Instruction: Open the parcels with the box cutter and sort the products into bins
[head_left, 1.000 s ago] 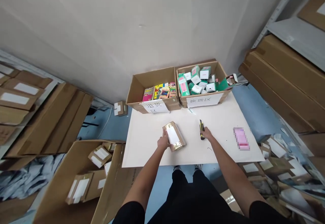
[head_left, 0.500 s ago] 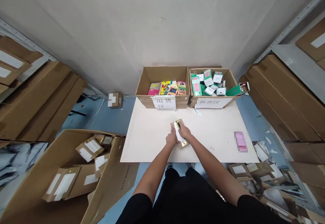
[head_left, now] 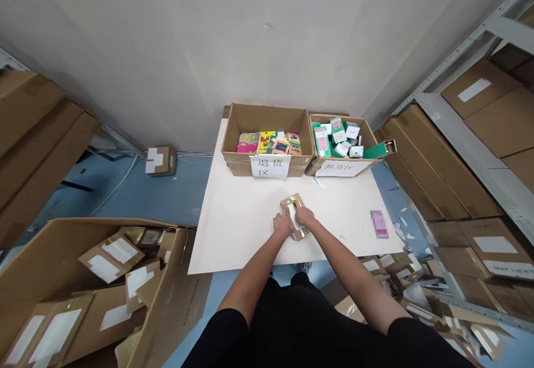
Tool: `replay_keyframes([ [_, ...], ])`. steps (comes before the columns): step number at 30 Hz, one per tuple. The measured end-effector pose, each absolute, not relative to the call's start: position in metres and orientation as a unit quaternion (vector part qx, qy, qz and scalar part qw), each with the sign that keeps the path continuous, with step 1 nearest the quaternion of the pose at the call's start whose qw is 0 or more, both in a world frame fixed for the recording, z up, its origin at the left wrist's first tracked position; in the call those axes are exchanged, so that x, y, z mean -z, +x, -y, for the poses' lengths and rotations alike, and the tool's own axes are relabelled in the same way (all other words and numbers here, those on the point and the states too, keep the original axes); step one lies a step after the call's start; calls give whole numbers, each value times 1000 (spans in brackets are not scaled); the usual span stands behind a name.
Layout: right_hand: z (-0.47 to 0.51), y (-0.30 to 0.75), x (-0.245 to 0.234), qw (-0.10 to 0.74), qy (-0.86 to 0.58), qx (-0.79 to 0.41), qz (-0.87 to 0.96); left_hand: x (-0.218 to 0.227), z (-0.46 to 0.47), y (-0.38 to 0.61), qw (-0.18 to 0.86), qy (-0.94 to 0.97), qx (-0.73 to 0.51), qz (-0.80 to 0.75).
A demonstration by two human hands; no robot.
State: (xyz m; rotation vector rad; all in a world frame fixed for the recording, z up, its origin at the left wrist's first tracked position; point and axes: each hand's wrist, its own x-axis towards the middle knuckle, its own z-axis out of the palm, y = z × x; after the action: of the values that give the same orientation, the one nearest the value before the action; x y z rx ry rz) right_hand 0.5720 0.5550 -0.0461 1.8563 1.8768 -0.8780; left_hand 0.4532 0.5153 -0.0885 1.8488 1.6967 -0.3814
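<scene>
A small cardboard package [head_left: 299, 234] with a white label and shiny tape lies on the white table in front of me. My left hand [head_left: 282, 222] grips its left side, with fingers resting on the label. Over the package's upper right part, my right hand [head_left: 304, 215] is closed around a small yellow-and-black box cutter [head_left: 295, 204]. The cutter's tip is against the package's top face, near the far end; the blade itself is too small to make out.
Behind the package stand an open carton [head_left: 267, 113] of colourful booklets and another carton [head_left: 316, 163] of green-and-white small boxes. A blurred pink item [head_left: 379, 224] lies on the table [head_left: 233, 217] at right. A big carton [head_left: 156, 307] of parcels stands lower left; shelves [head_left: 442, 106] flank the right.
The view has shifted so the surroundings sit differently. Both hands stay at the package, and the box cutter is turned slightly, with less of it showing.
</scene>
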Motion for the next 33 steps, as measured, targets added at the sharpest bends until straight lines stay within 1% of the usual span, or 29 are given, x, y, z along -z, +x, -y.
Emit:
replay_keyframes([
  [5,-544,577,37,203,654,313,-658,88,-518,455,294,700,146,-634],
  [9,-529,591,24,235,641,347,-643,86,-518,455,282,705,150,-633],
  [13,-500,615,14,259,628,386,-624,86,-518,455,265,713,154,-630],
  [17,-466,635,14,260,628,384,-625,85,-519,458,254,719,147,-630],
  [22,-444,665,15,201,632,400,-632,80,-522,457,253,713,167,-632],
  [25,-436,692,22,134,668,381,-625,79,-520,457,271,709,175,-627],
  [29,-438,707,48,28,750,349,-562,82,-507,480,247,697,164,-653],
  [33,-469,694,76,-28,783,357,-508,90,-485,523,234,647,179,-703],
])
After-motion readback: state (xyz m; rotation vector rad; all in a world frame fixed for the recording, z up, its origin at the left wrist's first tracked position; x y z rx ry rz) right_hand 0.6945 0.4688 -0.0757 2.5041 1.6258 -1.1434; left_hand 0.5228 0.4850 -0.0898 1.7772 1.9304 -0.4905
